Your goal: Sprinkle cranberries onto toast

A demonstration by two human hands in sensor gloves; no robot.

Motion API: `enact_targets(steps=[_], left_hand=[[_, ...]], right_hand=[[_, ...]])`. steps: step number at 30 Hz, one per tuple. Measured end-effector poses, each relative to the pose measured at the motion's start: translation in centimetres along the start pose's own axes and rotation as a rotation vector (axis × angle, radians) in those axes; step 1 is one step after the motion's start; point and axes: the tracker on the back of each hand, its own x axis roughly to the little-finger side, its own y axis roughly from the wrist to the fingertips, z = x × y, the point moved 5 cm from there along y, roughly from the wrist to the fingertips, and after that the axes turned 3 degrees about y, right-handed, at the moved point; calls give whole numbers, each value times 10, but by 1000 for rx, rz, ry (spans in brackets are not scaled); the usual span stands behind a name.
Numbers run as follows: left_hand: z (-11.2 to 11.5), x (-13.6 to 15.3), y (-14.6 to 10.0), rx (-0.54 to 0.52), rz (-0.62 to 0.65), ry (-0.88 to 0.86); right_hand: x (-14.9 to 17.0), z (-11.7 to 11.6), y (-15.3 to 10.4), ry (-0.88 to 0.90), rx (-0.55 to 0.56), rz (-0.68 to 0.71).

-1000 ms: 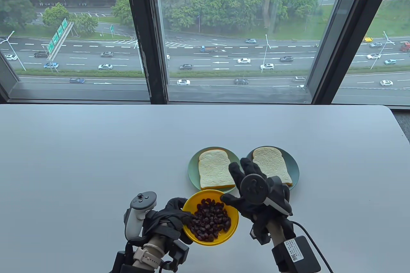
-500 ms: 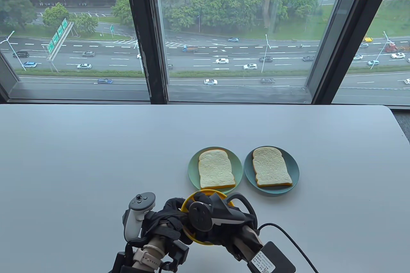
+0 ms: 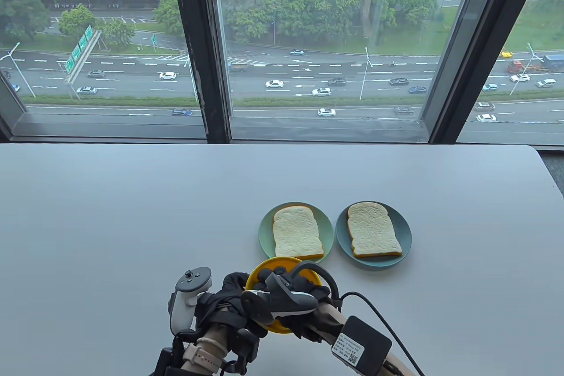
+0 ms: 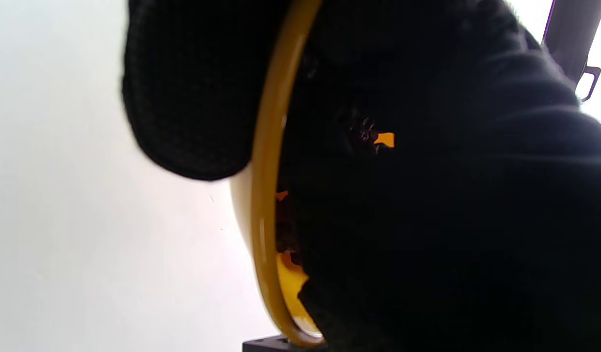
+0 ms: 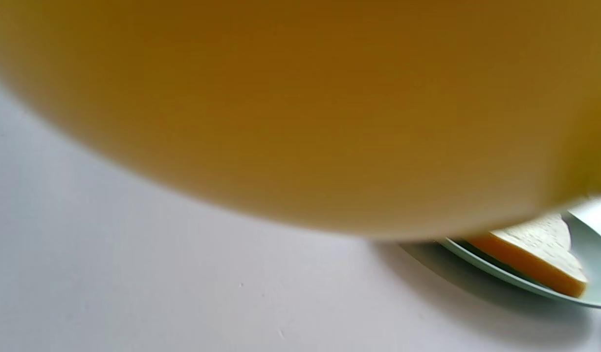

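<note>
Cranberries, bowl and two toasts, near edge of table.
Round yellow bowl (image 3: pixel 264 271) mostly covered from above; dark dried cranberries (image 4: pixel 286 234) barely visible inside rim in left wrist view. Two square white toast slices with golden crusts, flat, untopped: left toast (image 3: pixel 296 233) on pale green plate just beyond bowl, right toast (image 3: pixel 372 230) on blue-green plate beside it.

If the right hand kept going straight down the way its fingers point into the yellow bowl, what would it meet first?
Most likely the cranberries: the right hand already reaches into the yellow bowl that the left hand holds. The berries are hidden under the glove, so whether its fingers touch them cannot be told.
</note>
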Motion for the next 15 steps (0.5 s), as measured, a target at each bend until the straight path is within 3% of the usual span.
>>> enact_targets(steps=[3,15], left_hand=[[0,1,1,13,-1,-18],[-6,6,6,-15,-38,15]], right_hand=[[1,3,2,27,-24,23],[11,7,-8,104,144,40]])
